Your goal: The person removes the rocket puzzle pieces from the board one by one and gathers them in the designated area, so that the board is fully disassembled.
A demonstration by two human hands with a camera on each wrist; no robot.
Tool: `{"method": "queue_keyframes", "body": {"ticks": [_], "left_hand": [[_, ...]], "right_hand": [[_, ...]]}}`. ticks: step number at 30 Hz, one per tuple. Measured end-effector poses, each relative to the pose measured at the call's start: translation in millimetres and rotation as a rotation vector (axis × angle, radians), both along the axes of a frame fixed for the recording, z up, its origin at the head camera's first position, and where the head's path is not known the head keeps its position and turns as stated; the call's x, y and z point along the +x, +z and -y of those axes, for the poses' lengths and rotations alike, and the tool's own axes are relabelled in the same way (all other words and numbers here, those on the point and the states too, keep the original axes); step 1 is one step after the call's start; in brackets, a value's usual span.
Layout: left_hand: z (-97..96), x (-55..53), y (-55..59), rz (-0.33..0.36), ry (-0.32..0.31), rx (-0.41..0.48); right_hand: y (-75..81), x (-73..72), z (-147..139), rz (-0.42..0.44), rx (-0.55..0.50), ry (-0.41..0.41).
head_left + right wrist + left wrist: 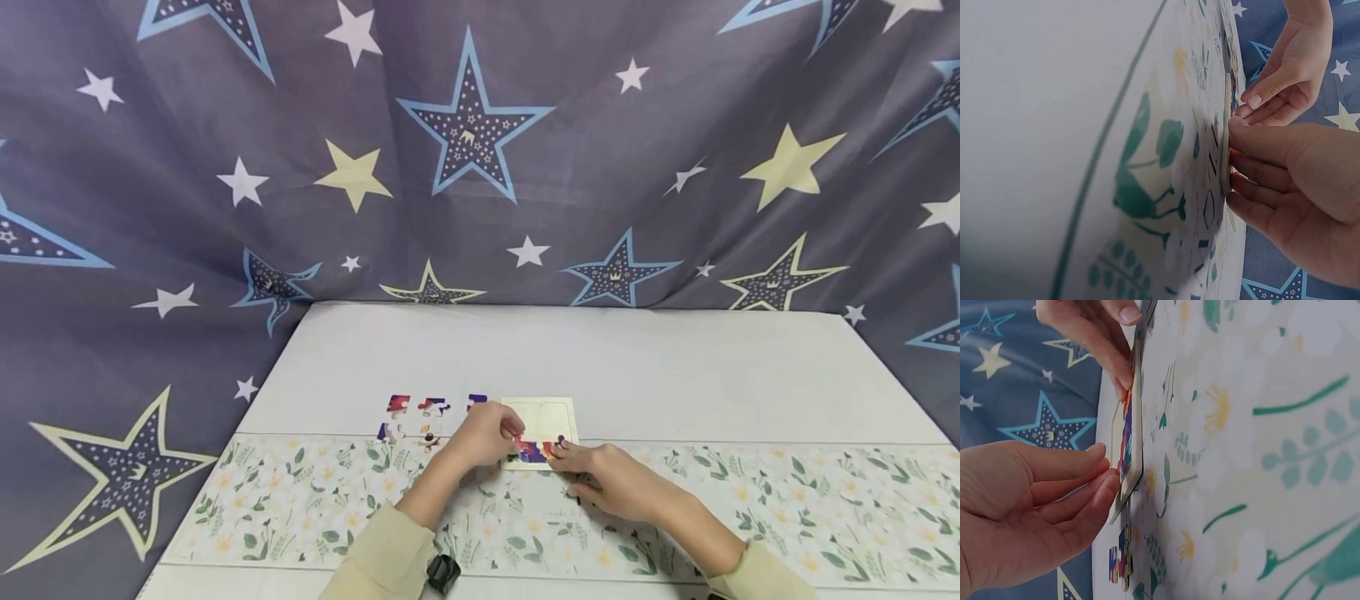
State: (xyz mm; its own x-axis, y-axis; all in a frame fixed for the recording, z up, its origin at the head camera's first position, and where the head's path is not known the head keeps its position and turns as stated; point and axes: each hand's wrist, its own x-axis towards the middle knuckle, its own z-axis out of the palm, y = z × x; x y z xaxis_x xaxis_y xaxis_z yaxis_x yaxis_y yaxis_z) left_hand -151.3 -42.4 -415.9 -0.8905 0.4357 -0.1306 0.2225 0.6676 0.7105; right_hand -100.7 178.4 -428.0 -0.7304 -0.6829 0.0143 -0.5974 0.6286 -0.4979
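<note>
A pale puzzle board [543, 411] lies on the table, with joined puzzle pieces [533, 452] in red, purple and orange along its near side. My left hand [483, 433] is at the board's left edge, thumb and fingertips brought together on a puzzle piece there that they mostly hide. In the left wrist view the fingers [1094, 472] meet right beside the coloured row [1127, 434]. From the right, my right hand [611, 481] rests its extended fingertips on the row's right end; in the right wrist view its thumb [1238, 123] touches the board's edge.
Several loose puzzle pieces [398, 404] lie left of the board, one of them [476, 400] just behind the left hand. A floral strip [300, 492] runs across the white table [675, 367]. Behind hangs a dark star-patterned curtain [570, 167].
</note>
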Motion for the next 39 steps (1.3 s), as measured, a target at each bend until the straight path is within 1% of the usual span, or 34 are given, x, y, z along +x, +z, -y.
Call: {"method": "queue_keyframes", "body": {"ticks": [5,10,11,14,17,18,23,28,32,36,39], "left_hand": [[1.4,-5.4,2.0,0.008,0.002,0.014],[1.3,-7.1,6.8,0.022,0.017,0.031],[1.8,-7.6,5.9,0.006,0.011,0.035],[1.7,-7.6,6.8,0.006,0.014,0.047],[1.0,-7.6,4.8,0.015,0.028,0.050],[0.1,-7.4,5.2,0.032,0.039,0.051],[0.5,-7.9,0.6,0.046,0.056,0.085],[2.1,-6.8,0.0,0.106,0.094,0.155],[2.1,-5.6,-1.2,0.140,0.126,0.191],[1.1,-5.0,-4.3,0.176,0.135,0.223],[0.0,-4.7,-6.5,0.182,0.144,0.237]], "right_hand": [[2.8,-2.1,0,0.002,0.001,-0.003],[3.4,-2.9,1,-0.007,-0.001,-0.001],[3.5,-2.9,1,-0.008,-0.003,-0.002],[3.7,-2.7,0,-0.003,-0.005,-0.004],[3.4,-2.3,0,0.007,-0.007,-0.003],[3.3,-2.2,0,0.009,-0.007,-0.002],[2.3,-1.5,0,0.007,-0.007,0.000],[1.4,-1.1,0,0.010,-0.008,0.000],[0.7,-0.9,1,0.009,-0.012,0.001],[0.2,-1.0,1,0.003,-0.016,0.005],[0.0,-1.2,1,-0.003,-0.019,0.008]]}}
